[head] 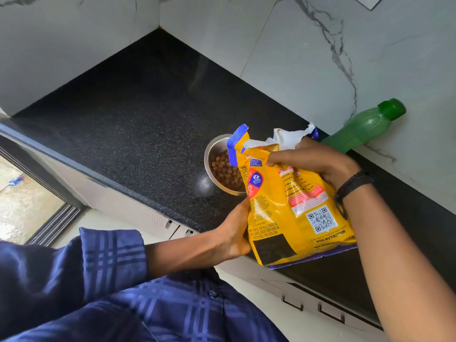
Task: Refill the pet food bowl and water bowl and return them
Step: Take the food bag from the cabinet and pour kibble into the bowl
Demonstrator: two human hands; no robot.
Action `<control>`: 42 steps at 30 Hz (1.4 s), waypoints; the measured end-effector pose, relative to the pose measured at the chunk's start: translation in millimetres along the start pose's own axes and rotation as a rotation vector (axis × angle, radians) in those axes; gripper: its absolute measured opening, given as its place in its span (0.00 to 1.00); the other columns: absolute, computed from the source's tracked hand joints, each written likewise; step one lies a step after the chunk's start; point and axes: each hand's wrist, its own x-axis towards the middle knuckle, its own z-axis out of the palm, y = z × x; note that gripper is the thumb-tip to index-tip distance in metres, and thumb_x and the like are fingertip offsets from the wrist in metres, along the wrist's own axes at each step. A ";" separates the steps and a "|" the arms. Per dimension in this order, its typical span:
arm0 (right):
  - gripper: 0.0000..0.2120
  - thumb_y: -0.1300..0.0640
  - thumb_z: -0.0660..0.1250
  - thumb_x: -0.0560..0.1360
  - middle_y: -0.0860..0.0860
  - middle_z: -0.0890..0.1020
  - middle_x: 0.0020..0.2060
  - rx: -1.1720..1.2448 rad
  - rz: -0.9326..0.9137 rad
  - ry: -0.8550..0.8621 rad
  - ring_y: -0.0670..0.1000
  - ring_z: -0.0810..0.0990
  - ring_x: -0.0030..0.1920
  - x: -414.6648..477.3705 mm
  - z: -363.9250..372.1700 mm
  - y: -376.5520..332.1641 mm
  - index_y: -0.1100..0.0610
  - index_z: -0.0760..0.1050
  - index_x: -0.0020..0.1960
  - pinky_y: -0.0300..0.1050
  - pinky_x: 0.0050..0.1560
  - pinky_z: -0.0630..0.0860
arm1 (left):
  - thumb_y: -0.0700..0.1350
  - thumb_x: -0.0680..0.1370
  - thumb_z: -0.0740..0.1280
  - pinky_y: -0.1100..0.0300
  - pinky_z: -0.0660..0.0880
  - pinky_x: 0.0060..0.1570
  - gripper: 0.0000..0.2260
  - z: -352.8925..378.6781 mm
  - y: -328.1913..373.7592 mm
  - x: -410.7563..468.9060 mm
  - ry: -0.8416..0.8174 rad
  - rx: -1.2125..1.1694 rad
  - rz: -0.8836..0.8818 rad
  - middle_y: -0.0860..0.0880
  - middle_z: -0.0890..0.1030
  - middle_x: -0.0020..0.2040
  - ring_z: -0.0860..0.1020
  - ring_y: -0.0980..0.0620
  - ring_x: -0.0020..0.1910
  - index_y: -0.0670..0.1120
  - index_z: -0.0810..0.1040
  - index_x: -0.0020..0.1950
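Observation:
A yellow dog food bag (293,206) with a torn-open top is held over the black counter. My left hand (237,230) grips its lower left side. My right hand (318,161) clasps the bag near its torn top. Behind the bag, a steel bowl (212,154) stands on the counter with brown kibble (225,172) inside; the bag hides its right part. A green bottle (367,125) with a green cap stands by the wall, beyond my right hand. No second bowl shows.
The black speckled counter (138,124) runs into a corner of marble-patterned wall tiles (308,45). White drawers with dark handles (330,314) sit under its edge. A window or doorway (24,201) lies at the lower left.

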 end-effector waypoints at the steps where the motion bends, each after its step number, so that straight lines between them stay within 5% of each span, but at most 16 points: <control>1: 0.15 0.48 0.73 0.71 0.54 0.86 0.45 -0.002 0.002 -0.008 0.53 0.85 0.43 0.4 0.4 0.2 0.55 0.80 0.54 0.49 0.51 0.82 | 0.60 0.79 0.60 0.42 0.65 0.70 0.21 -0.4 -0.3 0.7 0.000 0.004 -0.009 0.41 0.82 0.58 0.79 0.42 0.59 0.47 0.87 0.47; 8: 0.14 0.48 0.75 0.70 0.54 0.85 0.44 -0.025 0.038 0.022 0.53 0.84 0.43 3.0 1.4 -0.1 0.55 0.78 0.50 0.49 0.50 0.81 | 0.60 0.77 0.63 0.44 0.68 0.68 0.20 2.1 1.7 -2.3 -0.024 -0.022 -0.023 0.42 0.83 0.56 0.80 0.42 0.57 0.46 0.87 0.46; 13: 0.12 0.51 0.76 0.68 0.54 0.85 0.42 0.002 0.045 0.107 0.54 0.84 0.41 3.9 -3.5 8.5 0.56 0.79 0.48 0.50 0.49 0.82 | 0.59 0.79 0.62 0.43 0.67 0.69 0.18 -1.4 -1.2 3.9 0.024 -0.058 -0.002 0.41 0.81 0.60 0.79 0.42 0.59 0.46 0.81 0.55; 16: 0.12 0.55 0.77 0.68 0.54 0.86 0.43 0.021 0.032 0.136 0.54 0.85 0.42 4.6 -6.6 12.5 0.55 0.80 0.50 0.53 0.50 0.82 | 0.58 0.76 0.63 0.44 0.69 0.67 0.17 1.0 -0.4 3.2 0.030 -0.113 0.019 0.42 0.83 0.54 0.80 0.43 0.54 0.46 0.83 0.49; 21: 0.08 0.56 0.76 0.70 0.52 0.83 0.36 0.015 0.030 0.137 0.51 0.82 0.35 1.1 -12.1 13.8 0.54 0.77 0.42 0.44 0.36 0.78 | 0.65 0.78 0.54 0.44 0.70 0.62 0.29 -2.7 1.4 4.5 0.064 -0.205 -0.010 0.40 0.84 0.54 0.81 0.41 0.52 0.46 0.87 0.44; 23: 0.09 0.55 0.76 0.70 0.51 0.82 0.35 0.004 0.027 0.121 0.50 0.81 0.34 0.5 -12.3 12.5 0.53 0.75 0.41 0.41 0.33 0.74 | 0.64 0.79 0.56 0.45 0.72 0.61 0.26 -2.2 0.5 6.7 0.090 -0.170 -0.012 0.41 0.84 0.53 0.82 0.42 0.51 0.46 0.84 0.45; 28: 0.12 0.50 0.76 0.70 0.53 0.85 0.42 -0.008 0.019 0.034 0.53 0.85 0.40 1.8 -9.3 6.0 0.53 0.79 0.50 0.46 0.43 0.81 | 0.55 0.80 0.62 0.47 0.76 0.55 0.14 4.3 -1.5 5.3 0.060 -0.055 0.002 0.43 0.84 0.46 0.83 0.45 0.46 0.46 0.78 0.46; 32: 0.20 0.48 0.77 0.68 0.55 0.87 0.46 -0.016 0.038 -0.060 0.57 0.86 0.45 4.7 -3.9 2.8 0.55 0.79 0.56 0.57 0.54 0.82 | 0.55 0.82 0.59 0.47 0.77 0.55 0.19 5.8 -3.4 4.0 0.000 -0.048 -0.028 0.42 0.84 0.48 0.84 0.44 0.46 0.45 0.84 0.46; 36: 0.19 0.49 0.76 0.69 0.55 0.86 0.46 -0.029 0.035 -0.047 0.56 0.86 0.45 7.2 -0.2 3.3 0.56 0.79 0.56 0.55 0.55 0.81 | 0.55 0.82 0.57 0.49 0.80 0.50 0.18 7.9 -3.2 0.9 -0.018 -0.062 -0.021 0.42 0.84 0.47 0.84 0.44 0.44 0.44 0.80 0.49; 42: 0.10 0.53 0.76 0.70 0.53 0.85 0.40 -0.025 0.039 0.033 0.53 0.84 0.40 6.3 -5.6 9.6 0.55 0.78 0.47 0.48 0.46 0.81 | 0.63 0.79 0.57 0.45 0.71 0.62 0.26 6.3 -3.2 7.4 0.006 -0.183 -0.012 0.41 0.84 0.52 0.83 0.42 0.49 0.45 0.86 0.47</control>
